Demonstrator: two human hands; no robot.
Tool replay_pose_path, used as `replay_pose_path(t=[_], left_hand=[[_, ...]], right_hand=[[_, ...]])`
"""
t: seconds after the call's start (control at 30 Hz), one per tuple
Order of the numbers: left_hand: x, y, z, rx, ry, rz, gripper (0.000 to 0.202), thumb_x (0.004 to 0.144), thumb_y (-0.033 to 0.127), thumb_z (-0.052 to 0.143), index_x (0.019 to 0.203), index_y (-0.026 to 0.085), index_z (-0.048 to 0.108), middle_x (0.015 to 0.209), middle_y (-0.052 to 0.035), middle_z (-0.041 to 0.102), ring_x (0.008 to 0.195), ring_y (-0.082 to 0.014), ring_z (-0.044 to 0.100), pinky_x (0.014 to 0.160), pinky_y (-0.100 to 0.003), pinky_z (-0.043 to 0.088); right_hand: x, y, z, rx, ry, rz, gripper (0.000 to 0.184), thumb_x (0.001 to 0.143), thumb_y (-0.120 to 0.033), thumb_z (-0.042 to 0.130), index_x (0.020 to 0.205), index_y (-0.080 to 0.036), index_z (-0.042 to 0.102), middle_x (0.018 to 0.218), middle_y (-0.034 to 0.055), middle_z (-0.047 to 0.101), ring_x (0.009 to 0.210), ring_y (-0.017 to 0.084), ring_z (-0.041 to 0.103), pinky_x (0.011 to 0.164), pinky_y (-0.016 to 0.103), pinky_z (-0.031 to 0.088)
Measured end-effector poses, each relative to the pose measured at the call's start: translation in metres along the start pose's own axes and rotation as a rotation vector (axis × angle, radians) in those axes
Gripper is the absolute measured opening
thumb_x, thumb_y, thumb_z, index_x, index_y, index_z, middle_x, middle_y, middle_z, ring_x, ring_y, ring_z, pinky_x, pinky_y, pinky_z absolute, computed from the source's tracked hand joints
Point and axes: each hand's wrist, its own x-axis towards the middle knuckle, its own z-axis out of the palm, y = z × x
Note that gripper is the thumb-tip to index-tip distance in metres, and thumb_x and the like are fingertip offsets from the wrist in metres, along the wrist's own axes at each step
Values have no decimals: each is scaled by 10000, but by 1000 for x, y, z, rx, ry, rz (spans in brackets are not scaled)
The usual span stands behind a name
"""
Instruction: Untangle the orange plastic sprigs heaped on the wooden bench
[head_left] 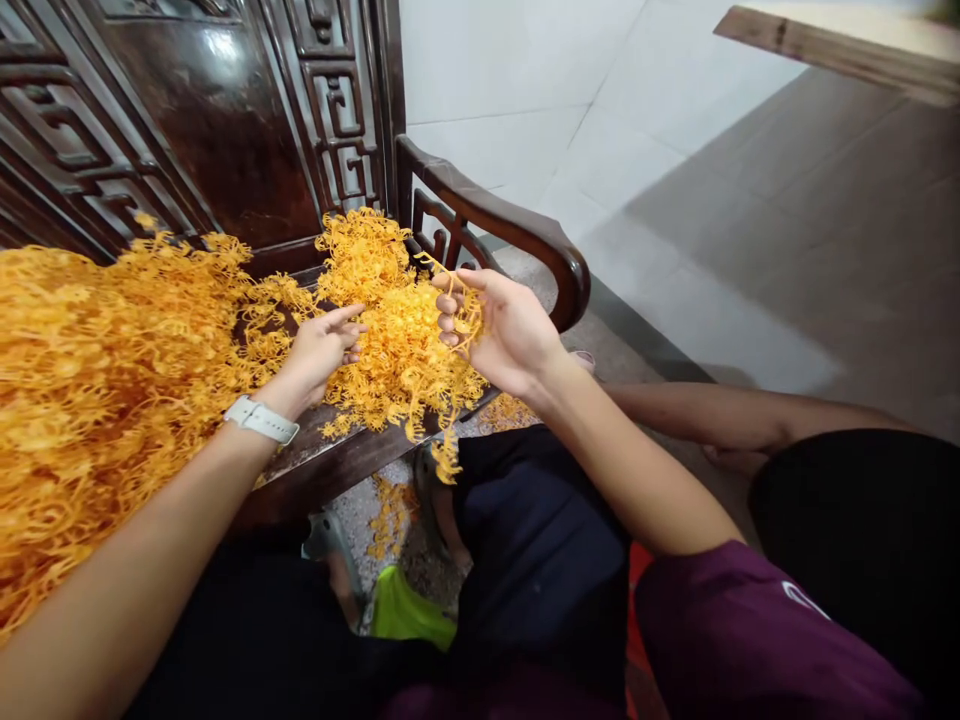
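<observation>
My right hand (502,330) is closed around a thin orange plastic sprig (469,312). Its thumb and forefinger pinch the stem, one end sticks out up and to the left, and curly parts hang by the palm. My left hand (322,350), with a pale watch (262,420) on the wrist, is over the bench with its forefinger stretched out and the other fingers loosely bent. Nothing shows in it. Just beyond both hands is a heap of orange plastic sprigs (397,330); some hang over the bench's front edge. Each sprig's exact kind cannot be made out.
A much larger orange pile (97,380) covers the left of the dark carved wooden bench (330,465). The bench's curved armrest (517,215) rises behind my right hand. Loose orange bits (390,515) and a bright green object (409,610) are on the floor. Another person's leg (697,412) is at right.
</observation>
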Motion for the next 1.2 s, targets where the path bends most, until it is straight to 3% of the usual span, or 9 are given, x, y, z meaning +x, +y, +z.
replay_pose_path(t=[0.1,0.2,0.33,0.53,0.63,0.83,0.93,1.03,1.2], left_hand=[[1,1,4,45,-104,-14,461,833,91,803,1278,209,801,1118,-124,798,646,-120,654,579,-254,545],[-11,6,14,63,-199,29,223,956,371,798,1050,173,839,1060,-145,789,693,-140,629,594,-254,501],[-50,23,33,90,-234,369,413,1009,580,709,886,195,794,919,-78,734,819,-181,608,735,-288,489],[-81,43,35,335,-110,644,256,936,469,837,865,227,793,907,-41,724,869,-216,592,873,-356,472],[-80,46,27,337,-78,644,220,956,431,814,847,241,827,922,-51,730,927,-242,604,900,-379,478],[-90,51,27,224,-112,599,170,931,307,855,1082,230,853,1120,-75,751,1149,-262,641,1026,-379,485],[-88,50,25,240,-59,619,106,928,312,860,996,230,847,1086,-73,742,1185,-278,622,964,-374,495],[-83,49,19,261,-18,613,103,933,332,857,893,245,820,1053,-75,716,1204,-289,597,953,-386,492],[-83,48,15,200,-12,601,163,973,374,815,918,233,755,1062,-60,695,1184,-259,622,1013,-365,495]], right_hand=[[-1,4,1,-49,-34,-34,224,934,-385,731,1013,-186,664,826,-13,549,707,108,488,616,252,393],[-2,7,3,-129,-72,-104,260,960,-428,745,1083,-206,687,907,6,594,788,126,540,675,253,452],[-5,9,13,-196,-112,-170,308,987,-458,726,1184,-222,707,1026,18,658,947,148,608,773,254,512],[-17,9,38,-257,-96,-300,224,992,-417,761,1084,-214,737,1041,19,707,1039,160,653,835,259,536],[-17,9,43,-301,-71,-343,245,966,-439,801,1009,-206,736,998,16,712,1036,163,668,834,260,536],[-20,12,47,-255,-144,-325,221,1003,-418,764,1041,-204,731,1038,14,734,1098,161,704,902,285,569],[-22,13,50,-215,-135,-322,180,1019,-396,735,1038,-218,728,1084,3,744,1142,162,705,880,274,564],[-19,13,47,-212,-74,-299,196,992,-429,764,1019,-238,728,1014,-21,729,1025,145,706,781,250,538],[-12,14,37,-227,-54,-233,271,968,-484,795,1016,-236,695,879,-33,656,762,102,633,677,241,493]])
